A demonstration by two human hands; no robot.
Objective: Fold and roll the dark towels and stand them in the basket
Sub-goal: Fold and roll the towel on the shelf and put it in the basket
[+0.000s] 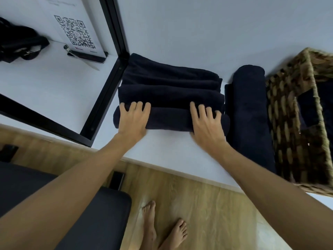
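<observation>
A dark navy towel [169, 98] lies folded on the white table [173, 152], its near end wound into a roll [169, 119]. My left hand [134, 117] presses on the roll's left end and my right hand [205, 121] on its right end, fingers spread over the top. A second dark towel, rolled [250, 114], lies lengthwise to the right, beside the woven basket [292, 134]. Something dark shows through the basket's handle opening; I cannot tell what.
A black metal frame [108, 83] stands left of the towel. Behind it are a QR-code sign [75, 33], scissors [81, 57] and a black bag [19, 42]. A dark seat [90, 213] and wooden floor lie below the table edge, with bare feet.
</observation>
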